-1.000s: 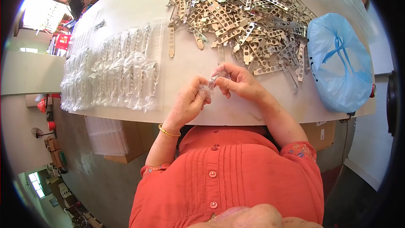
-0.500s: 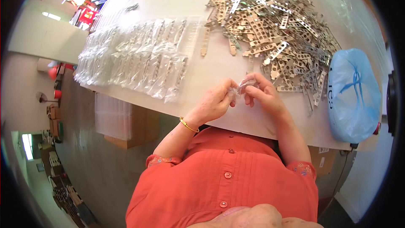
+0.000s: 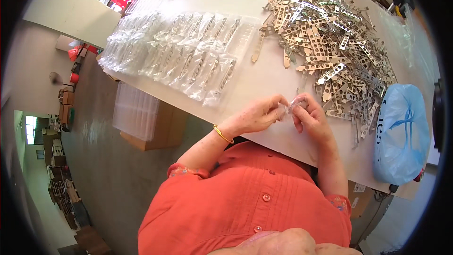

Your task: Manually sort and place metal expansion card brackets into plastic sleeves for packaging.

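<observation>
My left hand (image 3: 263, 114) and my right hand (image 3: 309, 117) meet above the near table edge. Between their fingertips both pinch a small crumpled clear plastic bag (image 3: 287, 111); whether anything is inside it I cannot tell. Just beyond my right hand spreads a big heap of metal slotted brackets (image 3: 325, 47), flat strips with round holes. One bracket (image 3: 258, 46) lies apart at the heap's left. Left of my hands, rows of brackets sealed in clear bags (image 3: 188, 61) lie overlapping on a clear plastic tray (image 3: 247, 30).
A blue plastic bag (image 3: 401, 137), knotted and bulging, sits at the table's right edge. Loose clear plastic (image 3: 406, 38) lies at the far right. Below the table's left side, clear trays (image 3: 135, 112) stand by a cardboard box (image 3: 165, 127).
The view has shifted, so the table's contents sit further right and are turned slightly. Both hands keep their pinch on the clear bag, their fingers moving a little.
</observation>
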Demonstrator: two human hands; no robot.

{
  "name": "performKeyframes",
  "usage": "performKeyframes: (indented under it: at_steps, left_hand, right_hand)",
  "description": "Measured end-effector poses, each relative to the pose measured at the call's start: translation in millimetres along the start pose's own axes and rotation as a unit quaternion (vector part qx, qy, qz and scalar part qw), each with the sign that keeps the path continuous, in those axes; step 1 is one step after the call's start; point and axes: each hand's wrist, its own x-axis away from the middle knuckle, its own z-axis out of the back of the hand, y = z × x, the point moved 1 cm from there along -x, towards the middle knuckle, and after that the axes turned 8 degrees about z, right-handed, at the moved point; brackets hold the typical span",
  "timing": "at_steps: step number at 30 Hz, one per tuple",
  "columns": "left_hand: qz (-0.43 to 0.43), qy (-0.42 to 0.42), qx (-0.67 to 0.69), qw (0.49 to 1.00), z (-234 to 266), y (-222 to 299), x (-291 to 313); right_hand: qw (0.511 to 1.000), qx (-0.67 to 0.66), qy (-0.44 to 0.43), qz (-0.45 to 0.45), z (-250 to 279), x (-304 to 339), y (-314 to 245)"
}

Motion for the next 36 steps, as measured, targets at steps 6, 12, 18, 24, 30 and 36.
performKeyframes:
  at_steps: [6, 12, 18, 24, 30, 36]
  left_hand:
    - [0.077, 0.010, 0.095, 0.992, 14.9, 17.5, 2.0]
    - [0.007, 0.038, 0.103, 0.994, 20.9, 0.8, -3.7]
    - [-0.013, 0.043, 0.210, 0.977, 36.4, -5.0, -2.3]
    - [-0.004, 0.098, 0.175, 0.980, 38.2, -0.5, 6.6]
    - [0.017, 0.091, 0.233, 0.968, 30.2, -1.0, 5.3]
    - [0.067, 0.001, 0.230, 0.971, 21.8, -10.3, 3.9]
  right_hand:
    - [1.000, 0.004, -0.016, -0.022, -2.4, -1.6, -11.3]
    - [0.998, -0.060, -0.030, -0.006, 6.4, -2.6, -7.4]
    - [0.985, -0.174, 0.005, -0.003, 11.0, -4.9, -3.3]
    - [0.966, -0.257, 0.033, 0.026, 12.1, -6.2, 2.0]
    - [0.965, -0.256, 0.049, 0.025, 9.7, -6.9, 4.1]
    - [0.961, -0.271, 0.049, 0.017, 7.7, -7.2, 1.2]
